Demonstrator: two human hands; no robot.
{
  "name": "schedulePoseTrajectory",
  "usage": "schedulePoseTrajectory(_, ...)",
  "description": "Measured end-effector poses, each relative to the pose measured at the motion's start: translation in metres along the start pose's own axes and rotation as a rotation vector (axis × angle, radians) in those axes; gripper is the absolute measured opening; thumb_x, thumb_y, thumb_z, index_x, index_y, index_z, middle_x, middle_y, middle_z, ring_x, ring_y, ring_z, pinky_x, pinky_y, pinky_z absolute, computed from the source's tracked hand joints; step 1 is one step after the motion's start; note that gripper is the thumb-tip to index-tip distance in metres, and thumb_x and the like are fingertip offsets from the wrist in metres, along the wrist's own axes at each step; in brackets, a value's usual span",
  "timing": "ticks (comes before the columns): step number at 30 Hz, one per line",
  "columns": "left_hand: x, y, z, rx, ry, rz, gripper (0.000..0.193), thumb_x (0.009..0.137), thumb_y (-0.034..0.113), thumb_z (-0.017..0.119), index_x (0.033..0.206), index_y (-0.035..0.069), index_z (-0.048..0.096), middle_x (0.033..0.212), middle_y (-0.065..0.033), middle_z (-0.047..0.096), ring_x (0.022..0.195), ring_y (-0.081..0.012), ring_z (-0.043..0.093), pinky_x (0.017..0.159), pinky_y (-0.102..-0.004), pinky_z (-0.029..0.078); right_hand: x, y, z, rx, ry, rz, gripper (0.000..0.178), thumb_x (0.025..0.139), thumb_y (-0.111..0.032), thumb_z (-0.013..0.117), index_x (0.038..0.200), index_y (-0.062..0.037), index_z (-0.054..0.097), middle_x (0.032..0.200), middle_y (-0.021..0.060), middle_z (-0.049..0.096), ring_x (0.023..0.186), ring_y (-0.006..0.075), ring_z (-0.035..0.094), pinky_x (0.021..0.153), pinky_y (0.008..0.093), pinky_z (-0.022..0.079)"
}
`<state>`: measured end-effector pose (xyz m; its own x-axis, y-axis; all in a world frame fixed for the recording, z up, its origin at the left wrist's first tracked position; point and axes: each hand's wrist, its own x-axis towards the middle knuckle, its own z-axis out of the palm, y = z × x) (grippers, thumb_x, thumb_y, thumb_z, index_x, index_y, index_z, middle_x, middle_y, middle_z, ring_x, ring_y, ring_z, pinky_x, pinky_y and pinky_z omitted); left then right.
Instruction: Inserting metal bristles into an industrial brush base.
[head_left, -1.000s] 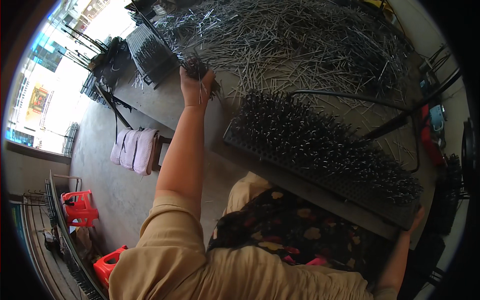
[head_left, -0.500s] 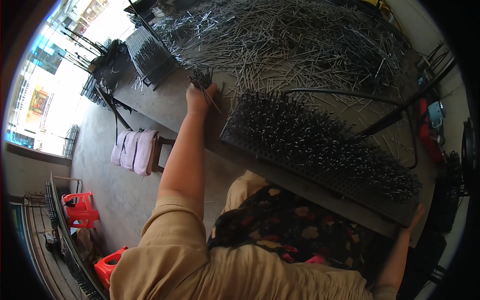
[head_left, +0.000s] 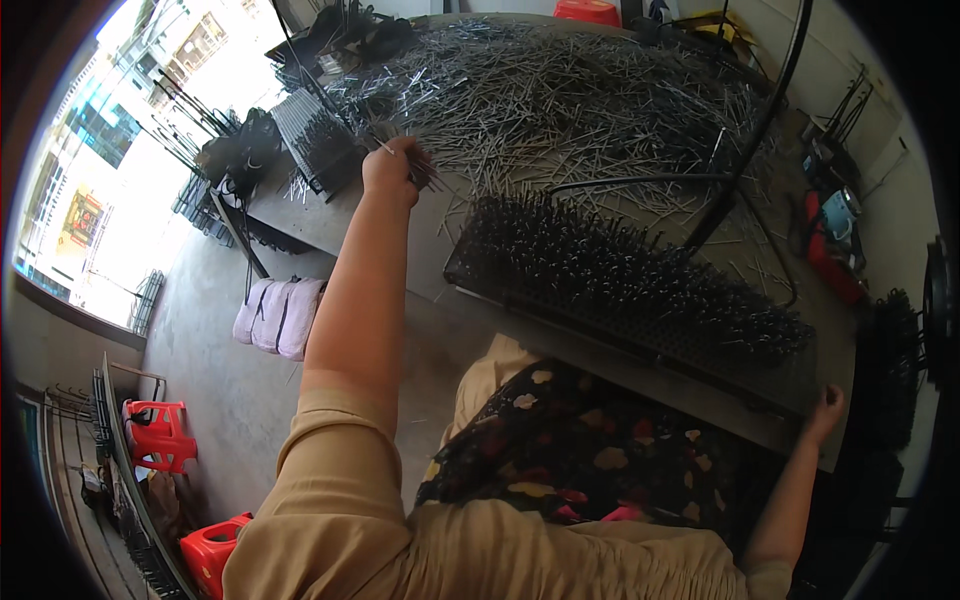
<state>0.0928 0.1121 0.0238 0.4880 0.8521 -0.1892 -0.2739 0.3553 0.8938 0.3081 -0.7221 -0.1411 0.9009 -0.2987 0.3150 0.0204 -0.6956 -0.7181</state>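
While the left hand (head_left: 390, 172) is curled around a loose bunch of thin metal rods (head_left: 428, 177) above the left part of the table (head_left: 435, 228), the right hand (head_left: 824, 412) sits just past the right end of a dark perforated rack (head_left: 570, 318), by the table's near right corner. Its fingers look partly bent; whether it holds anything or touches the rack I cannot tell, as it is small and dim there.

The rack lies beside the table's front edge, packed with standing rods (head_left: 620, 262). Behind it a tangled pile (head_left: 560, 100) of loose rods spreads toward the far edge, and a second rack (head_left: 305, 125), partly filled, stands at the left edge, near the left fist.

The held bunch is splayed, so a slack grip could let rods slip onto the table or over its front edge to the floor. A knock from a forearm could shift the big rack toward the lap, and its crowded rod tops could snag a sleeve.

The rack's long axis slants from far left to near right, roughly parallel with the front edge; its rods stand tips up, some leaning. Those in the fist fan out, several pointing rightward and toward the wearer.
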Motion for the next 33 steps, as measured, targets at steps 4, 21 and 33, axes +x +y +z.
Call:
schedulePoseTrajectory(4,-0.067,0.02,0.027,-0.01,-0.219,-0.021,0.009,0.085,0.01,0.062,0.084,0.003,0.056,0.068,-0.0102,0.058,0.057,-0.0234,0.059,0.052,-0.0369,0.051,-0.045,-0.106,-0.019,0.279,0.112,-0.162,0.019,0.095,-0.006,0.057,0.113,0.0008,0.058,0.117,0.0086,0.059,0.11,0.0178,0.057,0.097,0.0305,0.044)
schedulePoseTrajectory(21,-0.335,-0.168,0.031,0.648,-1.297,-0.138,0.02,0.086,0.011,0.06,0.103,0.002,0.064,0.096,-0.0099,0.068,0.09,-0.0235,0.067,0.076,-0.0319,0.054,-0.271,-0.352,0.007,0.411,-0.778,-1.447,0.027,0.072,-0.011,0.062,0.098,-0.0072,0.069,0.096,0.0048,0.065,0.088,0.0216,0.062,0.078,0.0355,0.051)
schedulePoseTrajectory(33,-0.335,-0.15,0.036,0.588,-1.061,-0.728,0.015,0.083,0.007,0.063,0.096,-0.001,0.064,0.082,-0.0095,0.067,0.069,-0.0196,0.065,0.06,-0.0315,0.051,-0.252,-0.358,0.002,0.567,-0.636,-1.175,0.035,0.078,-0.002,0.068,0.112,-0.0025,0.063,0.088,0.0101,0.067,0.075,0.0202,0.067,0.066,0.0272,0.053)
